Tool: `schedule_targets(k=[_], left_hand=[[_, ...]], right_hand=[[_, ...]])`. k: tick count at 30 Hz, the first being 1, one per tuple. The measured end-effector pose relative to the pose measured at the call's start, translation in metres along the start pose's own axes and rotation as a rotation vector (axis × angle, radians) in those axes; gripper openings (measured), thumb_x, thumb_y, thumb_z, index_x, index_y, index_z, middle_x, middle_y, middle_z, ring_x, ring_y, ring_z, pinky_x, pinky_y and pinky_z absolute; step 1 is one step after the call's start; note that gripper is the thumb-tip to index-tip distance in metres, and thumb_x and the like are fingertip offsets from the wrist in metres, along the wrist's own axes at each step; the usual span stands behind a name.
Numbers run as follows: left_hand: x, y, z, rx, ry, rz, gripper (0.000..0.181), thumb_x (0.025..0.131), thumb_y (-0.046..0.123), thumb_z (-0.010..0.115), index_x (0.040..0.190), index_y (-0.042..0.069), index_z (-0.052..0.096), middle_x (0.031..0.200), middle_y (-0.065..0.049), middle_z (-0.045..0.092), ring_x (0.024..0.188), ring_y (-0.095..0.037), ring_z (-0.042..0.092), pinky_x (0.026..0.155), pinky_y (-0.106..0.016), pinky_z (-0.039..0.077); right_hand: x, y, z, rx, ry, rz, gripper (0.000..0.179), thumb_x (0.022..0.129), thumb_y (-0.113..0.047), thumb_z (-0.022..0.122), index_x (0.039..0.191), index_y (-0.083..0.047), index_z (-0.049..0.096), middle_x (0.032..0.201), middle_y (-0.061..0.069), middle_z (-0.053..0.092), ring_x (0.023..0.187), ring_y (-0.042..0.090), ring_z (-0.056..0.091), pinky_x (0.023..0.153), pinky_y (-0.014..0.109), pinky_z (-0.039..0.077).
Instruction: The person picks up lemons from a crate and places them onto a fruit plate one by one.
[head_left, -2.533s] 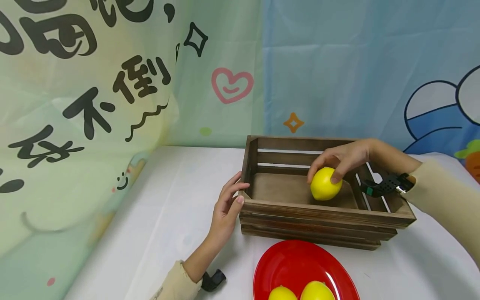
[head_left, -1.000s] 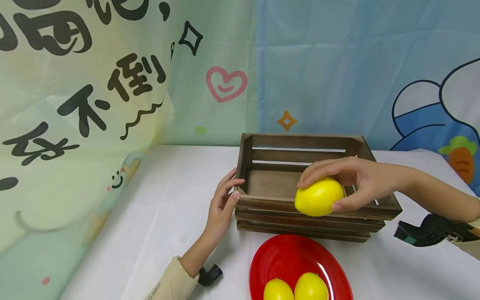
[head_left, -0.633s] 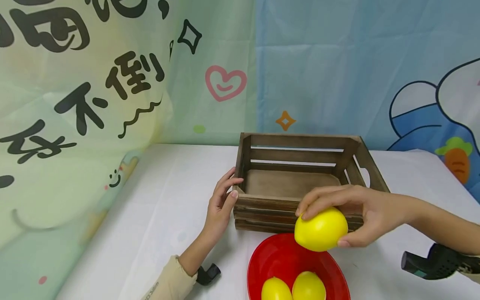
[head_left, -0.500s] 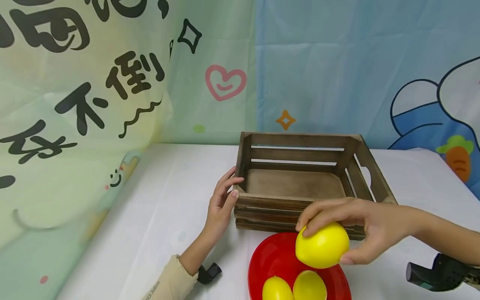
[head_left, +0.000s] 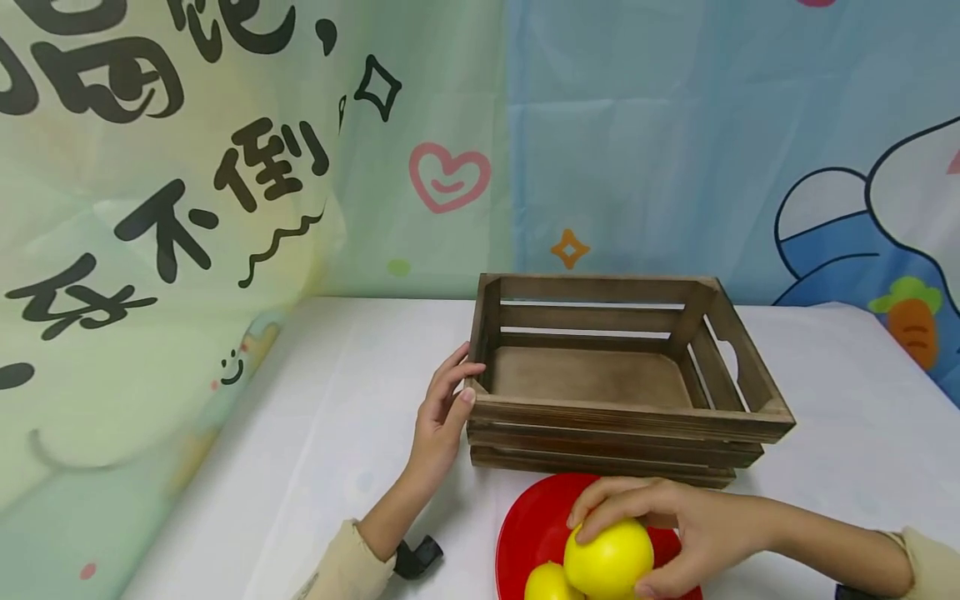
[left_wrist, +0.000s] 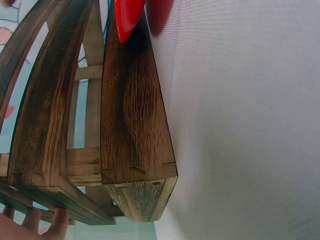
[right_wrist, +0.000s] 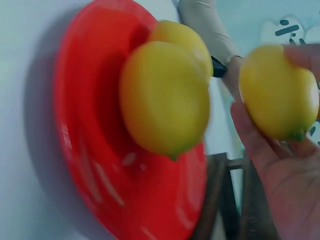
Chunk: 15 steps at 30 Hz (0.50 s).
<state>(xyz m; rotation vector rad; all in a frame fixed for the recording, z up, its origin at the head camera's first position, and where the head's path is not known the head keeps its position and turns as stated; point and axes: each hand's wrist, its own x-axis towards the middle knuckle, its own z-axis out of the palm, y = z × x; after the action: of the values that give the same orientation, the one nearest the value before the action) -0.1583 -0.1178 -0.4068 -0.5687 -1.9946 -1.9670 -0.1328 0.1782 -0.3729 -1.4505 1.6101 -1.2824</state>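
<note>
My right hand (head_left: 675, 529) holds a yellow lemon (head_left: 611, 557) between thumb and fingers, low over the round red plate (head_left: 521, 521). In the right wrist view this held lemon (right_wrist: 275, 95) is raised apart from two lemons (right_wrist: 165, 100) on the plate; in the head view it covers most of one, while the other lemon (head_left: 550, 583) shows at its left. My left hand (head_left: 438, 425) grips the left end of a slatted wooden crate (head_left: 615, 429), fingers over the rim and thumb at the front corner. Nothing lies inside the crate.
The plate stands right in front of the crate on a white-covered table (head_left: 322, 467). Behind and to the left hang printed cloth backdrops (head_left: 630, 150). A black wrist camera (head_left: 418, 557) sits below my left hand.
My right hand has brought the lemon out of the crate, over its front side and down toward the plate. My left hand has stayed on the crate's left end.
</note>
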Motion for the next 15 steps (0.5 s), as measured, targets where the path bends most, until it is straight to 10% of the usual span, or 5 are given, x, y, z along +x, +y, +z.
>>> schedule_targets(k=[15], left_hand=[[-0.002, 0.003, 0.0, 0.005, 0.004, 0.002, 0.03, 0.101, 0.009, 0.045, 0.129, 0.002, 0.054, 0.155, -0.003, 0.033, 0.145, -0.021, 0.029, 0.115, -0.028, 0.028]], right_hand=[[0.01, 0.039, 0.021, 0.046, 0.169, 0.126, 0.05, 0.086, -0.009, 0.066, 0.135, -0.014, 0.053, 0.137, 0.016, 0.048, 0.122, 0.016, 0.047, 0.095, 0.033, 0.051]])
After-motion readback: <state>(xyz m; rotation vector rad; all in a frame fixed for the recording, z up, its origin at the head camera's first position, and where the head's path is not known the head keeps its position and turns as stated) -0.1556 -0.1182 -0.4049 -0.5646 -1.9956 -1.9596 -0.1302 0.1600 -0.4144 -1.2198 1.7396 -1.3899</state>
